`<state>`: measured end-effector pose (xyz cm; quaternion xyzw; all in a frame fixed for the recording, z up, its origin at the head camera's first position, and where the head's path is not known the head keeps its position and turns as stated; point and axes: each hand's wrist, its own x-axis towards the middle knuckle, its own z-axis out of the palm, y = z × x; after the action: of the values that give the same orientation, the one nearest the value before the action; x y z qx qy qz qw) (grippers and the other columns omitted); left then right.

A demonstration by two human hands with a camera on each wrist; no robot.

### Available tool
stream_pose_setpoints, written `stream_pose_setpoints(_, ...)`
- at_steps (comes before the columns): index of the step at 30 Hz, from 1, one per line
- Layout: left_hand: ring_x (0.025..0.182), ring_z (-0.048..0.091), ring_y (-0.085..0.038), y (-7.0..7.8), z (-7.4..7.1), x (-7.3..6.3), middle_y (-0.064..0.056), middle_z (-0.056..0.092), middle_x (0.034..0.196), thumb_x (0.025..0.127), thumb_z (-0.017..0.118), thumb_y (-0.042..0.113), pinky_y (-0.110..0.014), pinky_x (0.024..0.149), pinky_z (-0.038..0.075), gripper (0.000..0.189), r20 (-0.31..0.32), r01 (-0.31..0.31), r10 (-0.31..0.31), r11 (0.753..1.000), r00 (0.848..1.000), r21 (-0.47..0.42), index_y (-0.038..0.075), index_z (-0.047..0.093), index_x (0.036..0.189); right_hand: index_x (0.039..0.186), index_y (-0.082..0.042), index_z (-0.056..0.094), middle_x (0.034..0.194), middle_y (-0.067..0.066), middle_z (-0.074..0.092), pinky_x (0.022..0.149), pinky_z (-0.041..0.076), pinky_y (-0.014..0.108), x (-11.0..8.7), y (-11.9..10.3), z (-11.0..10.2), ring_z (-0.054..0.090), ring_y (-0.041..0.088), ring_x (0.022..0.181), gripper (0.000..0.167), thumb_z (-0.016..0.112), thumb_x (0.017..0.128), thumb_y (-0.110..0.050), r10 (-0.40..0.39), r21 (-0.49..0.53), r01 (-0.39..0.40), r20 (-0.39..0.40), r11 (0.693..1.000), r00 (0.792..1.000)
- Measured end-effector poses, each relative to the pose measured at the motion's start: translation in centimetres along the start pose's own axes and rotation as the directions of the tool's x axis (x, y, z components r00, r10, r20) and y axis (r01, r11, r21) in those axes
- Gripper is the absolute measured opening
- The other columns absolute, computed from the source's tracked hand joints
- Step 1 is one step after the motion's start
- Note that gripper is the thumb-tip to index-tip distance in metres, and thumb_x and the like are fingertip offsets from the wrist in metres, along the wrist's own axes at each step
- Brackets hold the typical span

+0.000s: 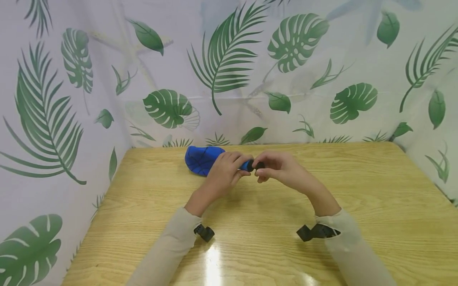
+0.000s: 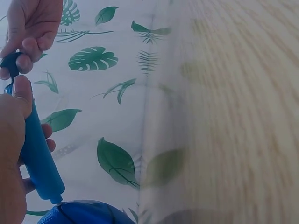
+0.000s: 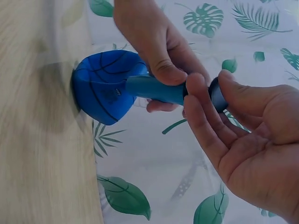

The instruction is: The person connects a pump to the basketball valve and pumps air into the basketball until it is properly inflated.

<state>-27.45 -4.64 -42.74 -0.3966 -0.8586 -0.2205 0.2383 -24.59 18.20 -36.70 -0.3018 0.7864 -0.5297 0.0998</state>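
A blue ball with black seam lines (image 1: 200, 159), partly deflated and dented, lies towards the back of the table. Its side meets the nozzle end of a small blue hand pump (image 2: 41, 158). My left hand (image 1: 223, 169) grips the pump's barrel, fingers wrapped round it, just right of the ball. At the pump's other end my right hand (image 1: 282, 169) pinches the black handle (image 3: 217, 94) between thumb and fingers. In the left wrist view a short dark rod shows between handle and barrel. The right wrist view has the pump (image 3: 156, 89) pointing into the ball (image 3: 105, 88).
The wooden table (image 1: 272, 242) runs back to a white cloth backdrop (image 1: 243, 119) printed with green leaves, which also stands along the left and right sides. Dark wrist cameras sit at both sleeves, the left camera (image 1: 204, 232) and the right camera (image 1: 315, 231).
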Motion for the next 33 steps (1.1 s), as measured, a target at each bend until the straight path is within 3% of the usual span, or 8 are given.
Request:
stream_pose_setpoints(6,0.105,0.065,-0.025,-0.3,-0.4,0.2,-0.005,0.068,0.111,0.094,0.069,0.031,-0.042,0.101,0.05,0.039,-0.017,0.01,-0.01,1.0,1.0,0.022,0.01,0.065,0.127,0.117,0.003,0.064,0.097,0.009,0.069,0.078,0.062,0.038,-0.6,-0.8,-1.4,0.073,0.021,0.081,0.019,0.061,0.103,-0.01,0.034,0.065,-0.037,0.049,0.997,0.998)
stream_pose_setpoints(13,0.116,0.064,-0.029,-1.5,-1.2,-0.1,-0.007,0.069,0.118,0.093,0.07,0.029,-0.046,0.104,0.048,0.04,-0.051,0.085,-0.084,0.996,0.995,0.021,0.009,0.066,0.127,0.112,0.01,0.062,0.093,0.006,0.068,0.073,0.062,0.033,-2.7,-2.5,-4.2,0.07,0.02,0.073,0.015,0.057,0.103,0.0,-0.092,0.055,0.09,0.038,0.994,0.995)
stream_pose_setpoints(17,0.116,0.062,-0.03,-1.7,-1.3,-0.2,-0.007,0.068,0.116,0.094,0.07,0.027,-0.047,0.105,0.047,0.04,-0.036,0.083,-0.083,0.997,0.996,0.0,0.009,0.064,0.129,0.111,0.011,0.062,0.092,0.007,0.069,0.07,0.062,0.033,-3.2,-3.2,-4.8,0.07,0.019,0.072,0.014,0.058,0.101,0.003,-0.113,0.06,0.11,0.037,0.992,0.993)
stream_pose_setpoints(24,0.107,0.064,-0.03,-1.6,-0.9,-0.1,-0.008,0.068,0.11,0.092,0.072,0.028,-0.046,0.099,0.05,0.041,-0.057,0.059,-0.057,0.998,0.997,0.032,0.008,0.065,0.128,0.106,0.007,0.065,0.088,0.009,0.067,0.068,0.061,0.033,-2.7,-2.4,-4.2,0.069,0.02,0.07,0.01,0.06,0.1,0.002,-0.094,0.0,0.094,-0.002,0.996,0.996)
stream_pose_setpoints(33,0.097,0.065,-0.028,-0.6,-0.5,0.0,-0.007,0.069,0.104,0.093,0.071,0.032,-0.041,0.088,0.053,0.037,-0.05,0.02,-0.016,0.997,0.999,0.075,0.01,0.066,0.122,0.108,0.01,0.062,0.088,0.015,0.066,0.07,0.062,0.036,0.1,0.7,-0.6,0.068,0.016,0.07,0.012,0.056,0.102,0.002,0.07,0.058,-0.067,-0.042,0.996,0.997)
